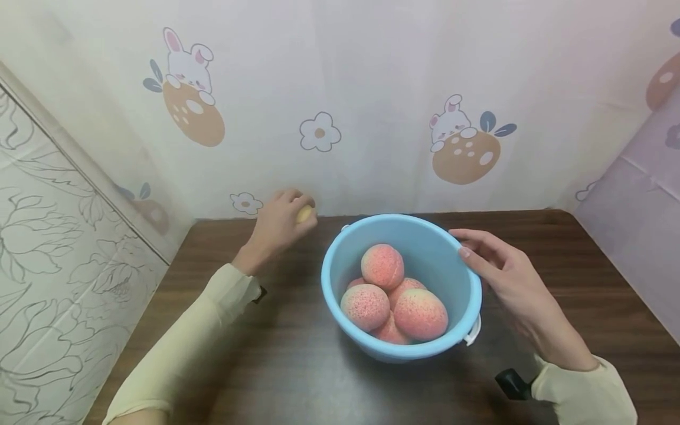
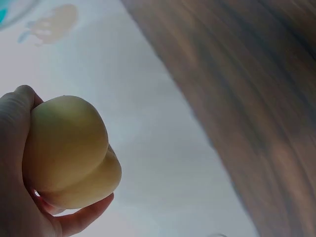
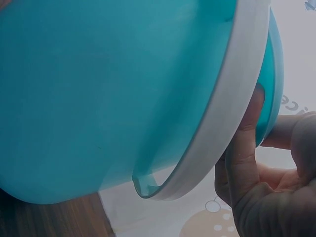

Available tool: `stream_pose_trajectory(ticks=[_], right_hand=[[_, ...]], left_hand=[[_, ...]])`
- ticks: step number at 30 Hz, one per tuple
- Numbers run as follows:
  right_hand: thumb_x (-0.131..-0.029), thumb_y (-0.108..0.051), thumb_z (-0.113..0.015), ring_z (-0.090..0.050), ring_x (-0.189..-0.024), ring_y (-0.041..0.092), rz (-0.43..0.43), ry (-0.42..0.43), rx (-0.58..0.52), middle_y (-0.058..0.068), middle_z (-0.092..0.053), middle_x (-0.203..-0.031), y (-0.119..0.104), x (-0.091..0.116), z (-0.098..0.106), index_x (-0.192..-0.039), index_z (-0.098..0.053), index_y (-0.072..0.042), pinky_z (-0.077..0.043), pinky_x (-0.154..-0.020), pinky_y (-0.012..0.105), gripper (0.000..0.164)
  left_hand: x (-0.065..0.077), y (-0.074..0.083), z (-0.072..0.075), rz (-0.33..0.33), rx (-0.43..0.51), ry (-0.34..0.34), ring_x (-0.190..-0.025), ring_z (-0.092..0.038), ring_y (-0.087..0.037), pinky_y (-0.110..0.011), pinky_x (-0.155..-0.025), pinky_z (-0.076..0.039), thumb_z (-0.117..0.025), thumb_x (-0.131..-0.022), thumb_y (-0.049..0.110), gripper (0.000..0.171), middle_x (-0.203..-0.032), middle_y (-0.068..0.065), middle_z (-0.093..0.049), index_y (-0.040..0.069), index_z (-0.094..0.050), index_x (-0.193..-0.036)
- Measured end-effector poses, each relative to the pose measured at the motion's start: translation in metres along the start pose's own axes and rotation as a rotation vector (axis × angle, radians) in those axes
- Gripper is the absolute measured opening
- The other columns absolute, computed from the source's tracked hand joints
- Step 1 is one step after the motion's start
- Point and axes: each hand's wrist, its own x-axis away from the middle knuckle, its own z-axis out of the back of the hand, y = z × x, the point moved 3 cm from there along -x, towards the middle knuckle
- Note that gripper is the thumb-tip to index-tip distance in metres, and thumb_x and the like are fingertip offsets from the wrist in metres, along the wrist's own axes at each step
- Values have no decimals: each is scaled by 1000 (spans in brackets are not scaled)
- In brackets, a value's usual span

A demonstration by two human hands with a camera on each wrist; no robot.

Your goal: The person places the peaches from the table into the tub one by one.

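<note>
My left hand [image 1: 277,223] holds a yellow peach [image 2: 66,148] in curled fingers, over the far left part of the table. A cleft runs down the peach's side in the left wrist view; in the head view the hand hides most of it. A light-blue bucket [image 1: 427,251] stands to the right, holding several pink-and-cream peaches [image 1: 382,267]. At the bucket's right side my right hand [image 1: 512,277] grips the rim, thumb on top and fingers outside below it. The right wrist view shows the bucket's white handle [image 3: 217,113] hanging beside those fingers.
The dark wooden table [image 1: 255,360] ends at the back against a pale curtain [image 1: 372,71] printed with rabbits and flowers. A panel with line-drawn flowers [image 1: 42,248] borders the left side. Another pale sheet [image 1: 643,195] hangs along the right.
</note>
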Motion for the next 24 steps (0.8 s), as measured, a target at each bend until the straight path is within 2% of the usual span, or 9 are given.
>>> stream_pose_trajectory(ticks=[9, 17, 24], right_hand=[[-106, -29, -61, -65, -93, 13, 2, -14, -22, -2, -63, -112, 0, -1, 1, -150, -54, -19, -63, -72, 30, 45], [-106, -29, -61, -65, -91, 13, 26, -1, 17, -3, -63, -110, -2, -2, 2, -148, -55, -18, -63, -71, 31, 44], [-105, -29, -62, -66, -90, 12, 18, -2, 17, -4, -63, -110, -1, -1, 1, -148, -55, -18, -63, -71, 31, 44]], left_hand=[[-2, 45, 30, -74, 100, 41, -106, -58, -21, -36, -77, -51, -60, -94, 35, 25, -119, 2, -66, 23, -73, -112], [4, 89, 58, -205, 145, 105, -106, -58, -18, -33, -77, -51, -62, -92, 29, 24, -115, 3, -66, 21, -75, -111], [9, 116, 70, -342, 128, 139, -109, -61, -23, -33, -75, -56, -66, -92, 27, 23, -116, -3, -69, 18, -75, -111]])
